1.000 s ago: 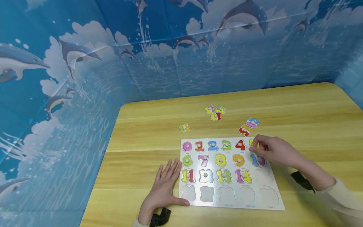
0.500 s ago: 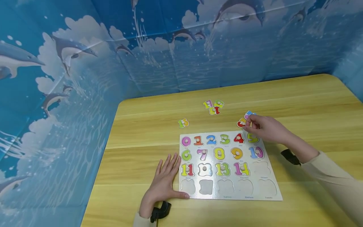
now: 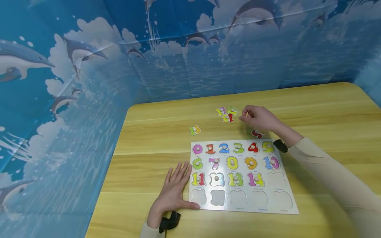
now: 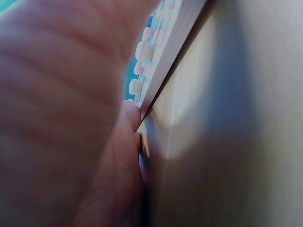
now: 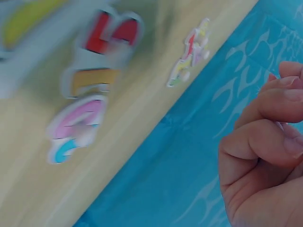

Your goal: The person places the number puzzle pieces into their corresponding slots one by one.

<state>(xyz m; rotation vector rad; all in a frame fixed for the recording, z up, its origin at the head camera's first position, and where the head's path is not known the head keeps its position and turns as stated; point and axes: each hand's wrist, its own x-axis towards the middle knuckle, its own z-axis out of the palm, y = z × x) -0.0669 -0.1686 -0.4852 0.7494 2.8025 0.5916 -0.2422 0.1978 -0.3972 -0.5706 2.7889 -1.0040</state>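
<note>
A white number puzzle board (image 3: 244,202) lies on the table, with knobbed number pieces from 0 to 14 in its upper rows. My left hand (image 3: 172,195) rests flat at the board's left edge, its thumb on the lower left corner. Above the table my right hand (image 3: 260,118) hovers, fingers loosely curled and holding nothing, just right of a red-and-yellow 18 piece (image 3: 228,118). By the 18 lie a 17 piece (image 3: 221,111) and a green-and-yellow piece (image 3: 232,111). A red-and-orange 15 piece (image 3: 257,133) is partly hidden below the right hand.
A green-and-orange 16 piece (image 3: 195,130) lies alone behind the board. In the right wrist view a pink-and-blue piece (image 5: 75,127) touches the 15. Several recesses show in the board's lower right and bottom row. A blue dolphin curtain (image 3: 166,79) hangs behind the table.
My right hand has moved from above the board's right side, over the 15 and pink-and-blue pieces, to beside the 18. The left hand has stayed at the board's edge.
</note>
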